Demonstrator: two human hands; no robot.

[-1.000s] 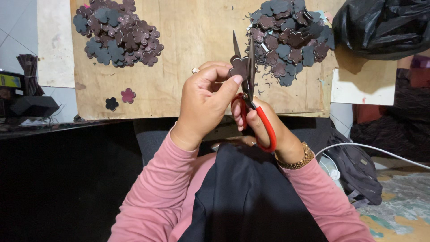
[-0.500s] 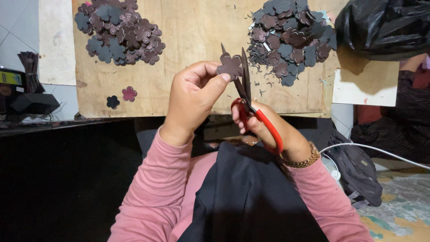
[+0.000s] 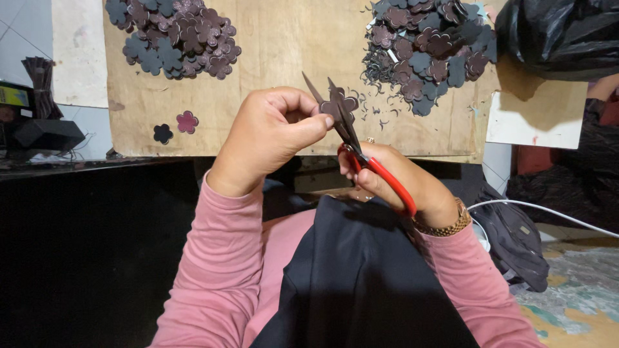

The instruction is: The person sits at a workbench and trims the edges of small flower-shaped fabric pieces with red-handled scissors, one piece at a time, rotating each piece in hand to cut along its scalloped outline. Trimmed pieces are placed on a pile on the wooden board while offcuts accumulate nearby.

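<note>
My left hand [image 3: 271, 135] pinches a small dark brown flower-shaped cutout [image 3: 340, 106] between thumb and fingers. My right hand [image 3: 400, 183] grips red-handled scissors [image 3: 361, 151], whose open blades straddle the cutout. Both hands hover above the near edge of a wooden board [image 3: 290, 58]. On the board's far left lies a pile of flower cutouts [image 3: 177, 35]. A second pile [image 3: 432, 48] with thin trimmings sits at the far right.
Two single flower cutouts [image 3: 175, 127] lie on the board's left near corner. A black plastic bag [image 3: 561, 35] is at top right. Dark cloth [image 3: 361, 283] covers my lap. A white cable [image 3: 548, 209] and a dark bag [image 3: 512, 241] lie to the right.
Both hands have shifted slightly down and right. The scissor blades have tilted left and opened wider around the cutout, which has been turned in my left fingers.
</note>
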